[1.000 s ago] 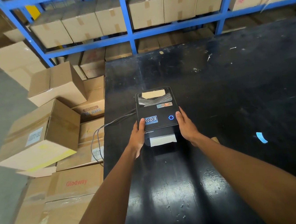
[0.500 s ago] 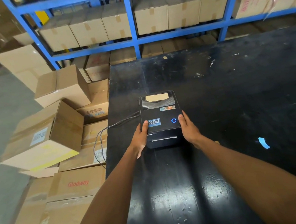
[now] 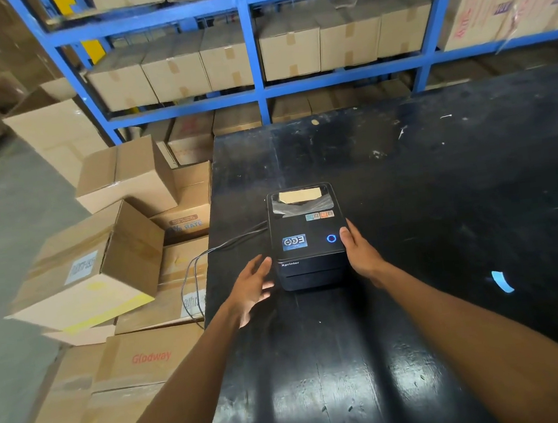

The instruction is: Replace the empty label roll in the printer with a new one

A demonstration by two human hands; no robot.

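Observation:
A black label printer [image 3: 307, 236] sits on the black table [image 3: 407, 198] with its lid down. A lit blue ring button shows on the lid. Through the lid window a brown cardboard roll core [image 3: 300, 196] is visible. My right hand [image 3: 361, 252] rests flat against the printer's right side, fingers touching the lid edge. My left hand [image 3: 252, 284] hovers just off the printer's front left corner, fingers spread and holding nothing. No new roll is in view.
A cable [image 3: 206, 256] runs from the printer's left side over the table edge. Stacked cardboard boxes [image 3: 104, 264] crowd the floor left of the table. Blue shelving [image 3: 254, 86] with boxes stands behind. A blue scrap [image 3: 502, 281] lies on the table at right.
A white label strip at the printer's front slot one second ago is gone. My left hand has come off the printer's left side and opened. The view has shifted downward.

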